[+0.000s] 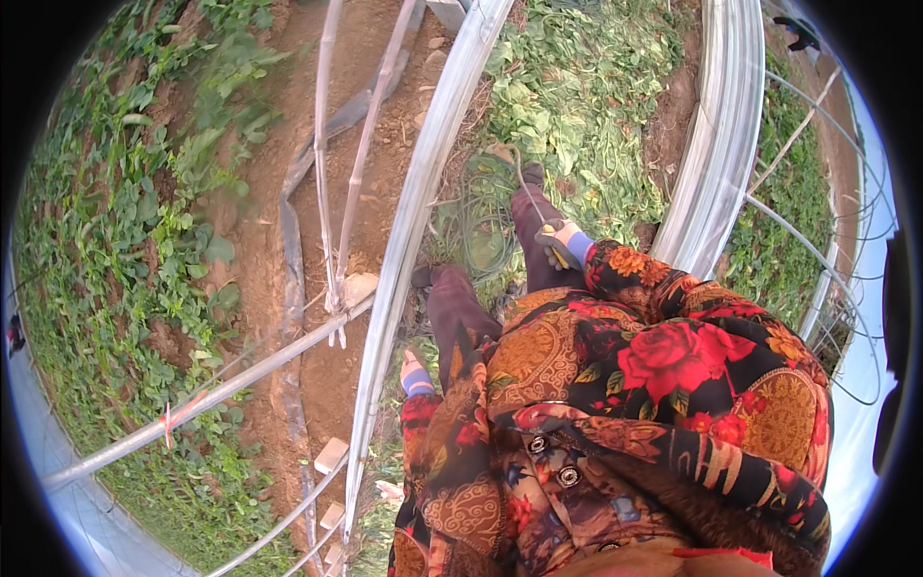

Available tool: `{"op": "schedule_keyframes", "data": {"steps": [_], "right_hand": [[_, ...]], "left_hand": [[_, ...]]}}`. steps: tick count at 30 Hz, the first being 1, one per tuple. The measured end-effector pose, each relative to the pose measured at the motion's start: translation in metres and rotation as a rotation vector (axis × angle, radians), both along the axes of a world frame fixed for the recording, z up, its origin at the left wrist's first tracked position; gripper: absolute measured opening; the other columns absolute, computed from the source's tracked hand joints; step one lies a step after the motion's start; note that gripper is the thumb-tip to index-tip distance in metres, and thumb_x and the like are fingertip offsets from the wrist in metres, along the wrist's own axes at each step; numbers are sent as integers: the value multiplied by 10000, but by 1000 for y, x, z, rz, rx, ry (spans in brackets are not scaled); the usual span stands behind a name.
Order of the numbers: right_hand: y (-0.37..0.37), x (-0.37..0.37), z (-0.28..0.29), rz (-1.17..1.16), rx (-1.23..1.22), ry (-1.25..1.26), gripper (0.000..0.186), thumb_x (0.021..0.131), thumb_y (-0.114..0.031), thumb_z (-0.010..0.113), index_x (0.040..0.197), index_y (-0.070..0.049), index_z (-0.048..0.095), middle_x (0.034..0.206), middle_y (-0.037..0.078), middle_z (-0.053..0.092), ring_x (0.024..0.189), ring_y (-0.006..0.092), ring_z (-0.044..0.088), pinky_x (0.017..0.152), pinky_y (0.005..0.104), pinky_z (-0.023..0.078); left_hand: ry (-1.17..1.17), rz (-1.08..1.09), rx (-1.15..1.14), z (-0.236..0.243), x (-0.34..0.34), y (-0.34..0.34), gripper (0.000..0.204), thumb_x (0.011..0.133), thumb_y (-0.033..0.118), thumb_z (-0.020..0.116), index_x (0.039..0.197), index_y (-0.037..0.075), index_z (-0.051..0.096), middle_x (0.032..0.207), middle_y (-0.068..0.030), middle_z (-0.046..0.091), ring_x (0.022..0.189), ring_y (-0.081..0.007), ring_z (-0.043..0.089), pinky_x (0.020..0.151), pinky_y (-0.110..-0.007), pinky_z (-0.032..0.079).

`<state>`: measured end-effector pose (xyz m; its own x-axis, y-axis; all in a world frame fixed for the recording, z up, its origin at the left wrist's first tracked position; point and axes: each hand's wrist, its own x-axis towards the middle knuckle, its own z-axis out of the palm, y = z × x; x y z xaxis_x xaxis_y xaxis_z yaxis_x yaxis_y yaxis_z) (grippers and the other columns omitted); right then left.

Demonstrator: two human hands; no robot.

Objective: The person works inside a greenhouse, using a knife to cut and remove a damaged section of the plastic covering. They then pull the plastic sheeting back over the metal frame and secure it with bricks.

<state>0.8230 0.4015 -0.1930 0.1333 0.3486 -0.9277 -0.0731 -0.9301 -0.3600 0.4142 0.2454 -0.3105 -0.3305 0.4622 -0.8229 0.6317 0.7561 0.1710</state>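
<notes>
Currently: right hand [556, 240] closed around a pale cord [524, 179], which runs far past the right shoe [533, 174] | left hand [413, 365] apart, its grip I cannot tell | cord taken up, coiled line [488, 252] between the legs [460, 313] seemingly unworked | flattened foliage [577, 106] far, green rows [144, 212] left

1. Cord [521, 173]: thin and pale; its lower end is in the right hand [558, 244]. It rises in a gentle curve past the shoe, bending left at the top, above the leafy ground.
2. Coil [487, 234]: thin, dark green loops, lying loosely on the ground between the feet.
</notes>
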Motion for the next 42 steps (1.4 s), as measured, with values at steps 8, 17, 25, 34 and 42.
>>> {"op": "schedule_keyframes", "data": {"steps": [8,17,25,34,42], "right_hand": [[40,118,-12,64,7,10,151,768,-234,603,836,-116,539,535,11,499,381,124,491,320,254,401],[44,337,-14,189,-30,-270,297,777,-248,580,1021,-81,553,546,28,484,391,122,443,352,273,366],[98,367,-32,788,35,-521,382,717,-275,619,1055,-112,548,804,100,611,672,229,590,622,331,474],[250,349,-20,1235,232,-522,484,707,-283,596,1164,-172,480,983,131,592,901,299,566,784,360,444],[373,301,-51,1369,275,-524,513,730,-241,615,1211,-169,451,965,145,601,873,290,582,750,336,458]], "left_hand": [[-39,402,180,10,74,13,482,828,256,489,1283,155,367,1169,-168,499,1022,-271,513,850,-334,391],[-151,730,171,0,150,45,457,839,198,440,1282,133,348,1261,-157,419,1119,-255,437,906,-313,361],[-308,736,122,6,239,114,346,818,116,454,1162,120,492,1324,-106,342,1187,-241,383,908,-320,391],[-331,404,397,22,376,343,434,839,252,457,1247,111,415,1216,-114,483,1084,-223,487,889,-311,369],[-422,278,242,24,484,402,402,848,365,438,1221,217,447,1079,-152,552,961,-298,543,832,-358,420]]}}
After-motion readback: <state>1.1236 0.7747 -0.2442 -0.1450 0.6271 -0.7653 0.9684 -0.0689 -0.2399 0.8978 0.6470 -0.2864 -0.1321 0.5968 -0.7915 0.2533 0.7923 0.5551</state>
